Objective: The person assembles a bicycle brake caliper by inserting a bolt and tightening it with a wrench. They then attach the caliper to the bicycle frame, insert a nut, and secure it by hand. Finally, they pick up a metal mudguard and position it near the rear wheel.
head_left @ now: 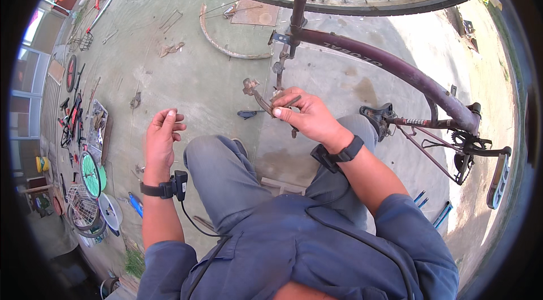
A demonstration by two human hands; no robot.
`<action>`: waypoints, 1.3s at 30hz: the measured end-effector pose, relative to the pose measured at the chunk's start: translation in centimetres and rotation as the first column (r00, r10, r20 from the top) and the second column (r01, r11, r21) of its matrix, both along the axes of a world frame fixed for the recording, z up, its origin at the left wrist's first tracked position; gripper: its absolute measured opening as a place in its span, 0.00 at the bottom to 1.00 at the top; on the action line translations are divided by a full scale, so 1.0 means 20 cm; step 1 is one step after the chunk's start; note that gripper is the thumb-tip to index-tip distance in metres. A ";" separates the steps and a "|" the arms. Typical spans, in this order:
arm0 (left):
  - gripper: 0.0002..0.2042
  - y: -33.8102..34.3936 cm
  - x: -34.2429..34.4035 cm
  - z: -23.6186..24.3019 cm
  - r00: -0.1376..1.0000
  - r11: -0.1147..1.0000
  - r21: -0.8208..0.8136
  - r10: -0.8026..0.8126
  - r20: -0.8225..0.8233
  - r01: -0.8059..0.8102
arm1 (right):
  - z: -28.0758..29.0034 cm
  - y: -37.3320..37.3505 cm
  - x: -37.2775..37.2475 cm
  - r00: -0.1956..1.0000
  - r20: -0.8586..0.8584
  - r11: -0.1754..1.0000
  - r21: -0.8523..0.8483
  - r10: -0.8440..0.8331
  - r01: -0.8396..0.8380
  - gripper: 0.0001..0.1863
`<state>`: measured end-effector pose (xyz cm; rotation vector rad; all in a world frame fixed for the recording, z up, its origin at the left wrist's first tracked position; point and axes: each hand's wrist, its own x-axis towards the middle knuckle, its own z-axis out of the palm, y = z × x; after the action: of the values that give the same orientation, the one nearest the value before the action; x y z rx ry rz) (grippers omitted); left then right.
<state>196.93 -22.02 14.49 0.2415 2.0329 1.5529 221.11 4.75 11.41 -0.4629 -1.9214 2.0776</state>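
I'd keep the right hand's fingers pinched on that rusty curved part mid-frame and steady its free end with the left hand, whose fingers look half-curled around nothing. Can't really tell if it's clear of the metal piece behind. Purple bike frame crowds the upper right, and a black tool lies on the floor just below the part.

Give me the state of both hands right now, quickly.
Left hand: partly open, fingers loosely curled, nothing visible in it.
Right hand: closed, holding a rusty curved metal part.
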 end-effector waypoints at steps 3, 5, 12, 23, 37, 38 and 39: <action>0.17 0.15 0.29 0.14 0.925 0.947 0.200 -0.296 0.239 0.252 | 0.09 -0.06 0.06 0.996 -0.093 0.973 0.231 -0.004 0.025 0.09; 0.20 0.23 0.46 0.18 0.823 0.871 0.316 -0.472 0.317 0.378 | 0.16 -0.10 0.12 0.987 -0.161 0.940 0.338 0.016 0.040 0.08; 0.32 0.28 0.80 0.20 0.549 0.623 0.665 -0.752 0.365 0.412 | 0.37 -0.20 0.32 0.967 -0.206 0.875 0.482 0.153 -0.036 0.09; 0.20 0.22 0.97 0.17 0.652 0.693 0.684 -0.631 0.421 0.228 | 0.47 -0.31 0.38 0.948 -0.252 0.654 0.754 0.195 0.065 0.10; 0.35 0.33 0.63 0.11 0.812 0.593 0.763 -0.561 0.162 0.257 | 0.40 -0.31 0.03 0.974 -0.023 0.854 0.476 -0.227 0.210 0.09; 0.38 0.34 0.59 0.12 0.804 0.582 0.769 -0.573 0.159 0.264 | 0.39 -0.29 0.01 0.972 0.010 0.845 0.497 -0.235 0.199 0.09; 0.40 0.36 0.56 0.12 0.794 0.560 0.783 -0.589 0.147 0.271 | 0.37 -0.26 -0.02 0.970 0.018 0.883 0.417 -0.244 0.214 0.09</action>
<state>208.12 -14.83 16.90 0.6348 0.8289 1.8046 220.66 -0.39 18.83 -0.6334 -2.1508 1.4721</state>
